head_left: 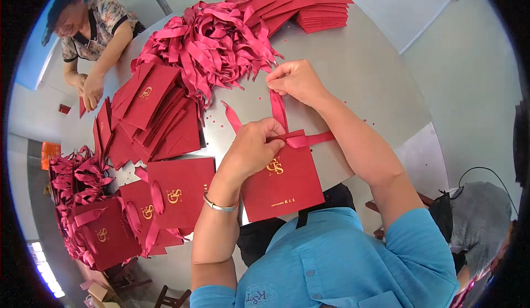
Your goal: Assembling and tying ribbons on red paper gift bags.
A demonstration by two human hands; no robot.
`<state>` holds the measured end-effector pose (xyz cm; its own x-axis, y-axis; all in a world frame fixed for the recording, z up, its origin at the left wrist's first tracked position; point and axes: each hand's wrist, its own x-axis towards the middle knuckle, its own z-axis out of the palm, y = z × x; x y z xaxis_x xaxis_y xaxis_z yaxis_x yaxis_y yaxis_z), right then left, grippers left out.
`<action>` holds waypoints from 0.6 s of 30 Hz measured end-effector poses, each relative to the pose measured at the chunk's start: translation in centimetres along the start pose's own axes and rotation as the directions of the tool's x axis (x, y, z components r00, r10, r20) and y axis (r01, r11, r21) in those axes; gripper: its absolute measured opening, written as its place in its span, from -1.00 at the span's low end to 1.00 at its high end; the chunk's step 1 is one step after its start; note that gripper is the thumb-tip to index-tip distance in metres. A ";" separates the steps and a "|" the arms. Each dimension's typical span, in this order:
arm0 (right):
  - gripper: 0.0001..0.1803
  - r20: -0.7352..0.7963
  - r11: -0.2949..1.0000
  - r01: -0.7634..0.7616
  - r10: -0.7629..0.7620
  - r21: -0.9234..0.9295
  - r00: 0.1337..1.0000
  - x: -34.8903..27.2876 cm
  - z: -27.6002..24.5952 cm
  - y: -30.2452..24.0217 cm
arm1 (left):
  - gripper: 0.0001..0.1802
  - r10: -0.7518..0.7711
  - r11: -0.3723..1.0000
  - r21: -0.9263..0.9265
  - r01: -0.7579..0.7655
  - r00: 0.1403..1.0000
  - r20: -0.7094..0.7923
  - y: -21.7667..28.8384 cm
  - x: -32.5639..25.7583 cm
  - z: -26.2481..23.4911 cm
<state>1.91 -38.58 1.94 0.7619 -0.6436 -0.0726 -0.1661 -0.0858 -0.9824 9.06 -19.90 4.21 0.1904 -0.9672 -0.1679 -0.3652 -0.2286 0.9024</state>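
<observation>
- the room is closed off by a pale wall (469,81) with a white door (408,4) set in it; at the far left, a co-worker (102,26) is seen leaning forward, something red held in hand.
- a smooth grey table (353,76) is spread beneath the work.
- a heap of pink ribbons (210,46) is piled on it; because the strips are tangled, neighbours could be dragged along if one is tugged.
- a slanting pile of red bags (154,115) is left loosely leaning beside the heap, and could be made to slide if brushed by the left forearm; a neater stack (323,18) is set at the far edge.
- the red bag (284,192) is held in front of the body, gold emblem up; its lower end seems to be carried past the near table edge, so it could be bent against the lap.
- by the left hand (255,145), thumb and forefinger are clamped on the bag's top edge; if that pinch is loosened, the bag could be twisted.
- by the right hand (295,81), fingertips are pressed together on a pink ribbon (277,109); uneven ends, or a torn bag edge, could be caused by too hard a pull.
- small red dots (259,97) are scattered about.
</observation>
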 end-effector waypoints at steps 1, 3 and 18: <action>-0.89 -0.001 1.000 0.001 -0.001 -0.001 1.000 0.1 0.0 0.1 | -0.88 0.002 1.000 0.000 -0.002 1.000 0.000 -0.1 0.0 0.1; -0.88 -0.016 0.999 -0.010 0.009 -0.042 1.000 0.4 -0.1 0.6 | -0.87 0.015 1.000 0.006 -0.015 1.000 -0.003 -0.3 0.1 0.2; -0.84 -0.058 0.998 0.031 -0.034 -0.049 0.998 0.5 -0.3 0.5 | -0.84 0.001 0.999 0.040 -0.001 1.000 0.004 0.2 0.2 0.2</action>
<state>2.01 -39.16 1.47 0.7295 -0.6833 -0.0291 -0.1730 -0.1432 -0.9745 8.85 -20.15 4.26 0.1866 -0.9679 -0.1684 -0.4017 -0.2316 0.8860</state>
